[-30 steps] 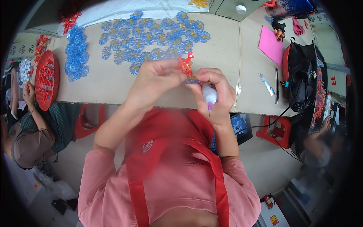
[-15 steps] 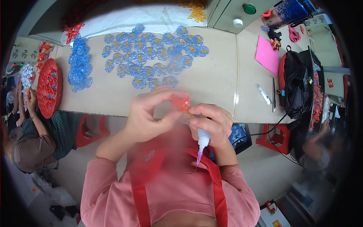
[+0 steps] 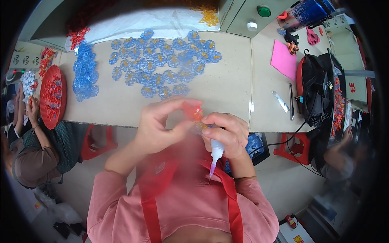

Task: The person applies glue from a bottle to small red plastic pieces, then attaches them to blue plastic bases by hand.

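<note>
The long beige worktable [image 3: 227, 93] is filling the upper half of my view, running from nine o'clock across to three. Up at twelve o'clock a broad spread of blue flower pieces [image 3: 162, 60] is lying flat on it, each with a yellow centre, and at ten o'clock a heap of plain blue pieces [image 3: 84, 77] is sitting beside a round red tray [image 3: 52, 97] loaded with red bits. Over at two o'clock a pink sheet [image 3: 283, 62] is lying just beside a black bag [image 3: 318, 81].

At nine o'clock another person's hands [image 3: 27, 106] are working by that tray.

Closer in, my left hand [image 3: 156, 125] is curling up in front of my chest, thumb and fingertips pinching a small red piece [image 3: 193, 112] right at the centre of view; it's blurred, so I can't tell its shape exactly. My right hand [image 3: 227, 133] is meeting it from four o'clock, fingers closed tight around a small white glue bottle [image 3: 216, 152]. The bottle's long axis is running nearly vertical, from twelve to six, and its thin purple nozzle [image 3: 211, 170] is pointing down toward six, at my pink shirt and red apron straps, away from the red piece.
</note>
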A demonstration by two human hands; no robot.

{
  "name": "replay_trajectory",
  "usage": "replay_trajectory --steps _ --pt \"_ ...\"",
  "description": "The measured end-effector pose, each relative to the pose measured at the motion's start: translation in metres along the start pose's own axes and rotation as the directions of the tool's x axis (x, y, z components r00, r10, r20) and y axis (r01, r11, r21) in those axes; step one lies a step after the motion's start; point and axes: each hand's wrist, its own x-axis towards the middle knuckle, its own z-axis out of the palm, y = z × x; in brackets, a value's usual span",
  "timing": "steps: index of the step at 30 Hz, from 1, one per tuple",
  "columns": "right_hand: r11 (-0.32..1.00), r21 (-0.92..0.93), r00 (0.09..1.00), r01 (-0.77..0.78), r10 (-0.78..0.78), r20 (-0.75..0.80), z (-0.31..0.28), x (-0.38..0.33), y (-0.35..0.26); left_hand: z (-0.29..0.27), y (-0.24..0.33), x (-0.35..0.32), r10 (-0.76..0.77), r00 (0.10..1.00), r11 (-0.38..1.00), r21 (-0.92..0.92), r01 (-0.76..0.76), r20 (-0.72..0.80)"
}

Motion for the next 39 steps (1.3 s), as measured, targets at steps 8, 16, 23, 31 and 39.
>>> replay_trajectory --steps 8,16,23,31,39 --pt "0.993 0.058 0.995 -0.101 0.102 -0.020 0.004 0.006 0.003 0.002 -0.009 -0.001 -0.149 0.989 0.968 -0.206 0.141 -0.023" --pt "0.988 0.078 0.991 -0.131 0.133 -0.010 0.005 0.003 0.011 0.007 -0.012 0.002 -0.179 0.981 0.970 -0.179 0.163 -0.079" --pt "0.987 0.086 0.987 -0.135 0.142 -0.071 0.008 -0.003 0.015 0.009 -0.006 0.001 -0.122 0.987 0.990 -0.080 0.115 -0.102" --pt "0.995 0.051 0.991 -0.086 0.091 -0.095 0.008 -0.002 0.013 0.011 0.002 0.000 -0.050 0.990 0.998 0.017 0.053 -0.133" --pt "0.987 0.094 0.985 -0.131 0.140 -0.098 0.006 -0.004 0.013 0.004 0.013 0.000 -0.162 0.983 0.987 -0.016 0.161 -0.085"
